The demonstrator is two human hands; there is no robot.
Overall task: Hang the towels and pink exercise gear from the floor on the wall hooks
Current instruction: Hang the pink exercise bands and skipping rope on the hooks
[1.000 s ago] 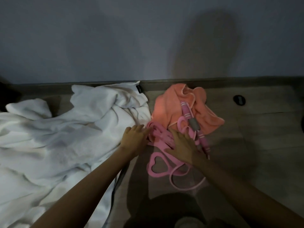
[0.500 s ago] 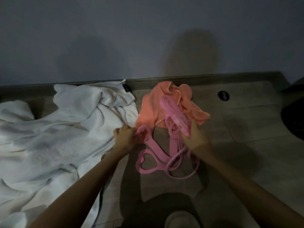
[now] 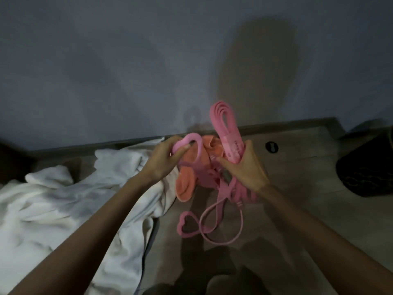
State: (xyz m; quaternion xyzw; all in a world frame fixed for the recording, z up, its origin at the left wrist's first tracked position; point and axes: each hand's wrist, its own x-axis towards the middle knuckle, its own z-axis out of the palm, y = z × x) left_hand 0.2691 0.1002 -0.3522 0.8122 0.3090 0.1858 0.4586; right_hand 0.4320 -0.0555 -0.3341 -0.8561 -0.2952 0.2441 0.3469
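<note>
Grey wall, tiled floor; left hand fingers grasping heart handle, right hand fingers grasping band bundle.

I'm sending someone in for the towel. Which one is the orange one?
Below the grey wall, a big white towel covers the floor. Right of it, between the hands, lies the orange towel: much smaller, under pink straps.

Bare floor lies open rightward (white towel crowds the left).
</note>
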